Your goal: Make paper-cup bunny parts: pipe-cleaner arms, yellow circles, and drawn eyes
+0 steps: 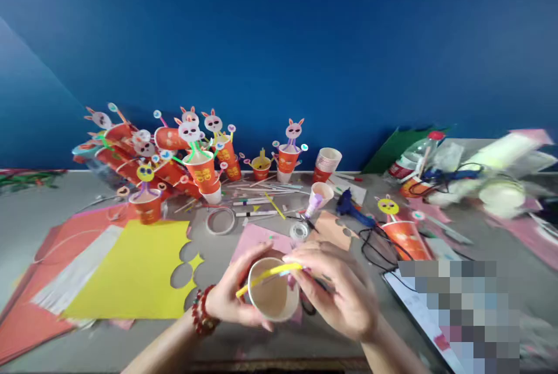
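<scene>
Gripping a paper cup (273, 297) at lower centre of the frame, the left hand (231, 295) is seen with its fingers curled round the cup's left wall, thumb near the rim. The cup is held tilted, its open mouth turned toward the camera, just above the tabletop (26, 217). A yellow strip (268, 275) is laid across the rim, slanting from lower left to upper right. Its right end is pinched by the fingers of the right hand (337, 295), pressed together at the rim's right side. A red bead bracelet (201, 310) is worn on the left wrist.

A yellow paper sheet (131, 269) with round cut-outs along its right edge is noted at lower left, overlapping red paper (26, 322). A pink sheet (257, 237) lies just beyond the hands. Finished orange cups with rabbit faces (192, 153) are crowded at centre left against the blue wall. A stack of cups (326, 164) stands at centre; a tape ring (220, 220) lies near the pens. A blue glue gun (349, 204) and black cable (379, 246) are seen right of centre. Items at far right are blurred.
</scene>
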Motion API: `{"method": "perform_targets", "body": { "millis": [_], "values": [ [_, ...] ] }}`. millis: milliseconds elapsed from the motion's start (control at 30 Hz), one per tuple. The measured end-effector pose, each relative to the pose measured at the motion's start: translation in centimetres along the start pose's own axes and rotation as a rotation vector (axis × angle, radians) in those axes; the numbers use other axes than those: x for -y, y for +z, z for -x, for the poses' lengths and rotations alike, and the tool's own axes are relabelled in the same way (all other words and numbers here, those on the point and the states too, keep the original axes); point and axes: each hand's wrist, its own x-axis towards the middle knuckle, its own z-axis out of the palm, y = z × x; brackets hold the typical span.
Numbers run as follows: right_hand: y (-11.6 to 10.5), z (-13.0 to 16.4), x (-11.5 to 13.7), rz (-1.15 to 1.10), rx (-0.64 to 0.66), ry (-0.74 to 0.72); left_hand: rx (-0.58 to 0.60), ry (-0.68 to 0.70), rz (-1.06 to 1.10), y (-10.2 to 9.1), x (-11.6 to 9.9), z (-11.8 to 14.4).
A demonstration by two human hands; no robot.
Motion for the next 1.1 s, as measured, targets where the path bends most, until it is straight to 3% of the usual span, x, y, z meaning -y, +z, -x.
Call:
{"method": "perform_targets", "body": {
  "millis": [500,700,833,1000,1100],
  "values": [
    [0.7,0.0,0.3,0.021,-0.08,-0.013,0.025,-0.012,-0.134,-0.6,0.2,0.3],
    [1.0,0.0,0.6,0.068,0.014,0.001,0.001,-0.005,-0.243,-0.5,1.0,1.2],
    [1.5,0.0,0.6,0.034,0.087,0.048,-0.034,-0.039,-0.158,-0.3,1.1,1.4],
    [1.9,0.0,-0.1,-0.032,0.057,0.207,-0.142,-0.171,0.052,0.2,1.5,1.3],
    [1.8,0.1,-0.7,-0.107,0.13,0.25,-0.196,-0.244,0.145,0.6,1.7,1.3]
  ]
}}
